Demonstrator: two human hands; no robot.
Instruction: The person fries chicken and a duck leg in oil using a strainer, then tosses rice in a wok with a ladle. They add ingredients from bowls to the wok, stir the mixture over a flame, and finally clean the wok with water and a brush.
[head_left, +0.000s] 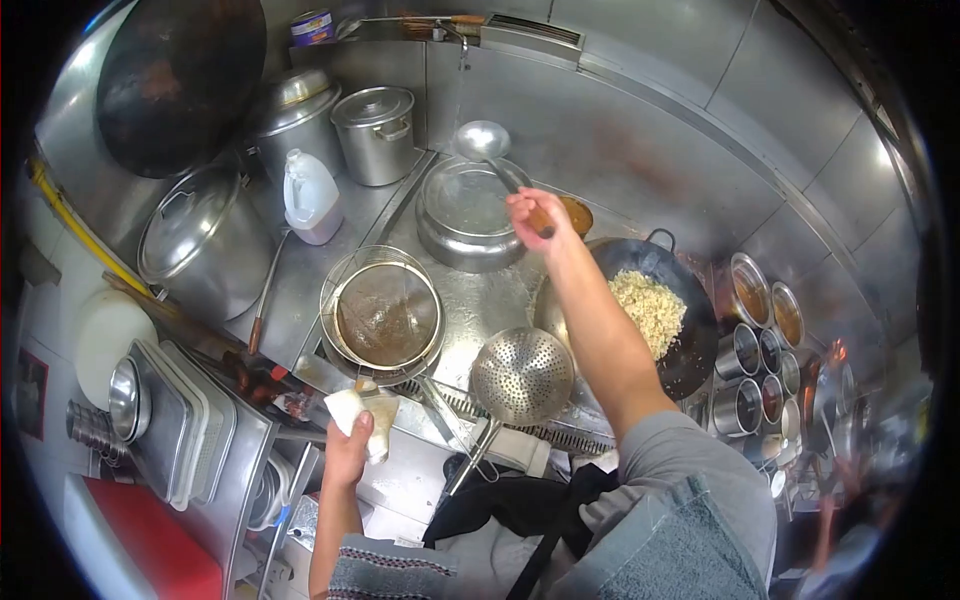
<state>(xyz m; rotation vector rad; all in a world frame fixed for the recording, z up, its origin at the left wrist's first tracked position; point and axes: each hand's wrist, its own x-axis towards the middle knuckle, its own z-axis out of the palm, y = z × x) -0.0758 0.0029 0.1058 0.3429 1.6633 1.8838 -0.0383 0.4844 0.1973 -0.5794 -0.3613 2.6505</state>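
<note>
My right hand [540, 218] is closed round the wooden handle of a ladle [482, 141]. The ladle's bowl is up over a lidded steel pot [468, 205] at the back of the counter. My left hand [350, 450] grips a folded white cloth [360, 415], low on the left. A short wooden handle end shows just above the cloth; I cannot tell whether the cloth wraps it. Beyond it, a round wire strainer [388, 270] rests over a pot of brown liquid [388, 318]. Right of my forearm sits a dark wok [695, 345] with fried rice [648, 310] in it.
A perforated strainer [522, 375] lies at the front middle, its handle towards me. Several steel containers [738, 352] stand right of the wok. Left are a plastic jug [310, 195], lidded stockpots [374, 130] and stacked trays [185, 425]. A tap [463, 55] hangs at the back.
</note>
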